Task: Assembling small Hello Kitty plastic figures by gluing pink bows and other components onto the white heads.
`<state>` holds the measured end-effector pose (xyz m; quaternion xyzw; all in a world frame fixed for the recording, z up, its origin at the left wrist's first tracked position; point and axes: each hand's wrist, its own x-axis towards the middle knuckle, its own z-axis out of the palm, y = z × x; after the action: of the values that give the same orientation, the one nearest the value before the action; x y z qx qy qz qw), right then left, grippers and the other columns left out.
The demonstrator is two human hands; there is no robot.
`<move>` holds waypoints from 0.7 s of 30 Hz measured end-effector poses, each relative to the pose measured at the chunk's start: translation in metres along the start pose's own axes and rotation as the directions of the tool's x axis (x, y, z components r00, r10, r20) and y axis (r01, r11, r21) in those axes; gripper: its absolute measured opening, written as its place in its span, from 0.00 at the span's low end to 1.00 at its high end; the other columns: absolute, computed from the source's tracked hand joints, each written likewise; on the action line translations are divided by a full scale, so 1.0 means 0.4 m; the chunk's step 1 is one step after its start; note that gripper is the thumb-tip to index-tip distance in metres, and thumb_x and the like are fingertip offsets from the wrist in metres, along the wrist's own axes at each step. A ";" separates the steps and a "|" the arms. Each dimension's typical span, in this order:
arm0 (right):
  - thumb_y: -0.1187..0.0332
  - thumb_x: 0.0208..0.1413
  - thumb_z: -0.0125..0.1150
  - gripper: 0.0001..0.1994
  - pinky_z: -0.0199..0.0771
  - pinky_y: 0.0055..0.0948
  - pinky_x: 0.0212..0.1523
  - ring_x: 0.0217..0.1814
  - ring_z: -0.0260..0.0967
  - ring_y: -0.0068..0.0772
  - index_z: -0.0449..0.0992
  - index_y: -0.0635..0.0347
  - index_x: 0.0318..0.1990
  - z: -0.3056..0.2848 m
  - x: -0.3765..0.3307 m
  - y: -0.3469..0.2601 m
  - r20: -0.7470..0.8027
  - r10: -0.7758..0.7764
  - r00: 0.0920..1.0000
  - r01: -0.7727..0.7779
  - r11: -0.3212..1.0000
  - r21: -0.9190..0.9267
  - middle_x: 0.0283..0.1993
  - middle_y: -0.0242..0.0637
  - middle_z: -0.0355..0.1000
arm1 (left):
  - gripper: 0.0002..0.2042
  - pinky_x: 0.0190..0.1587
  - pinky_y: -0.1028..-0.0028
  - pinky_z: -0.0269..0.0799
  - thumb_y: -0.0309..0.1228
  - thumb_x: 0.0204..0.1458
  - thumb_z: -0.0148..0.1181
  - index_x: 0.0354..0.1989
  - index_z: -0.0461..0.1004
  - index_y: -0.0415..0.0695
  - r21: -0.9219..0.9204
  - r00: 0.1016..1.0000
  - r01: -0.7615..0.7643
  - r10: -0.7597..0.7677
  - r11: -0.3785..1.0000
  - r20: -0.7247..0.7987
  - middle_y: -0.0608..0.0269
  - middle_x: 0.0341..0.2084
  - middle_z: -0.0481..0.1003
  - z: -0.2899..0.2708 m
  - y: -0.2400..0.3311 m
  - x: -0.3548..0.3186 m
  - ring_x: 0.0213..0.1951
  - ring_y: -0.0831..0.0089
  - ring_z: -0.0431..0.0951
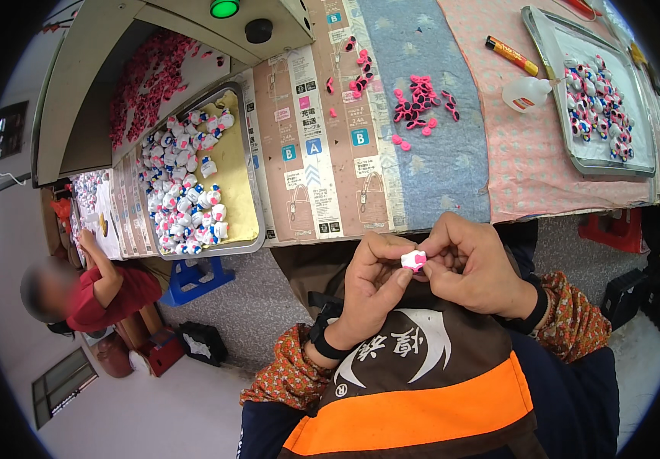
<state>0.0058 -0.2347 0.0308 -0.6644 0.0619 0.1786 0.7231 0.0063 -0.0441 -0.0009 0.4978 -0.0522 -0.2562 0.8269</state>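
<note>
**Small toy piece pinched over the lap, trays full on the table**

Head view: the left hand (pixel 372 283) and right hand (pixel 471 268) together pinch a small white-and-pink figure (pixel 413 260) just below the table (pixel 452 168) edge. A metal tray (pixel 247 191) at left holds many such figures; another tray (pixel 575 161) at right holds more. Loose pink bows (pixel 420 103) lie between them

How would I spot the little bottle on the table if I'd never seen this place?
Start at the metal tray of small white-and-pink pieces at the table's far right, on the pink cloth. Just off its left rim lies a small translucent white squeeze bottle, tipped on its side. An orange-and-black marker lies just above it, but the bottle alone is pale and rounded.
</note>
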 end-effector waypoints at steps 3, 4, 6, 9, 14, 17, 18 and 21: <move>0.78 0.50 0.64 0.06 0.60 0.14 0.22 0.23 0.60 0.06 0.71 0.63 0.31 0.000 0.001 0.002 0.000 0.002 1.000 -0.002 1.000 0.007 0.23 0.24 0.69 | 0.13 0.54 0.72 0.74 0.15 0.59 0.51 0.50 0.64 0.39 -0.028 1.000 0.005 -0.005 1.000 0.007 0.56 0.49 0.68 0.001 0.000 0.001 0.50 0.73 0.73; 0.78 0.50 0.64 0.06 0.60 0.14 0.22 0.23 0.60 0.06 0.71 0.63 0.31 0.001 0.000 0.003 0.001 0.012 1.000 -0.012 0.999 0.030 0.24 0.24 0.69 | 0.13 0.54 0.72 0.74 0.15 0.59 0.51 0.50 0.64 0.39 -0.028 1.000 0.006 -0.005 1.000 0.007 0.56 0.49 0.68 0.001 -0.001 0.001 0.50 0.73 0.73; 0.78 0.50 0.64 0.06 0.59 0.14 0.22 0.23 0.60 0.05 0.71 0.64 0.31 0.001 0.000 0.006 0.002 0.022 1.000 -0.022 0.998 0.055 0.24 0.24 0.69 | 0.13 0.55 0.72 0.74 0.15 0.59 0.51 0.50 0.64 0.39 -0.032 1.000 0.009 -0.009 0.999 0.009 0.56 0.49 0.68 -0.001 -0.002 0.001 0.51 0.73 0.73; 0.78 0.51 0.64 0.06 0.60 0.14 0.22 0.24 0.60 0.05 0.71 0.64 0.32 0.000 0.000 0.010 0.011 0.026 1.000 -0.026 0.997 0.066 0.24 0.23 0.69 | 0.13 0.55 0.72 0.73 0.15 0.59 0.51 0.51 0.63 0.39 -0.020 1.000 0.013 -0.013 1.000 0.014 0.56 0.49 0.68 -0.006 -0.006 0.000 0.51 0.73 0.72; 0.79 0.51 0.62 0.06 0.61 0.14 0.23 0.25 0.62 0.06 0.71 0.63 0.33 0.001 0.002 0.001 0.015 0.047 0.999 -0.048 0.997 0.055 0.25 0.24 0.69 | 0.13 0.54 0.71 0.72 0.19 0.59 0.52 0.51 0.62 0.40 0.005 1.000 0.003 -0.003 1.000 -0.023 0.56 0.48 0.69 0.011 0.000 0.000 0.50 0.73 0.73; 0.79 0.52 0.62 0.06 0.63 0.14 0.23 0.25 0.63 0.07 0.70 0.64 0.34 0.001 0.003 -0.006 0.010 0.037 0.999 -0.037 0.999 0.037 0.25 0.25 0.69 | 0.13 0.54 0.71 0.73 0.20 0.59 0.52 0.51 0.62 0.40 0.051 0.999 -0.001 0.003 0.999 -0.037 0.55 0.49 0.68 0.006 -0.004 -0.002 0.50 0.72 0.73; 0.79 0.52 0.62 0.06 0.63 0.14 0.23 0.25 0.63 0.07 0.70 0.64 0.34 0.003 0.003 -0.003 0.009 0.038 0.999 -0.038 0.999 0.037 0.25 0.25 0.69 | 0.14 0.55 0.71 0.74 0.16 0.60 0.50 0.53 0.61 0.38 0.061 1.000 -0.014 0.015 0.998 -0.009 0.56 0.50 0.66 0.004 -0.005 -0.002 0.51 0.73 0.72; 0.78 0.53 0.62 0.06 0.63 0.15 0.23 0.25 0.64 0.08 0.70 0.64 0.34 0.007 0.001 0.004 -0.019 0.018 1.000 -0.017 0.998 0.064 0.25 0.26 0.69 | 0.15 0.52 0.71 0.76 0.17 0.60 0.50 0.54 0.60 0.38 0.045 0.999 0.016 -0.014 0.999 -0.046 0.56 0.51 0.65 0.026 0.008 -0.005 0.51 0.73 0.72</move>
<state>0.0052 -0.2318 0.0296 -0.6420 0.0804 0.1763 0.7418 0.0021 -0.0502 0.0074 0.5225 -0.0352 -0.2495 0.8145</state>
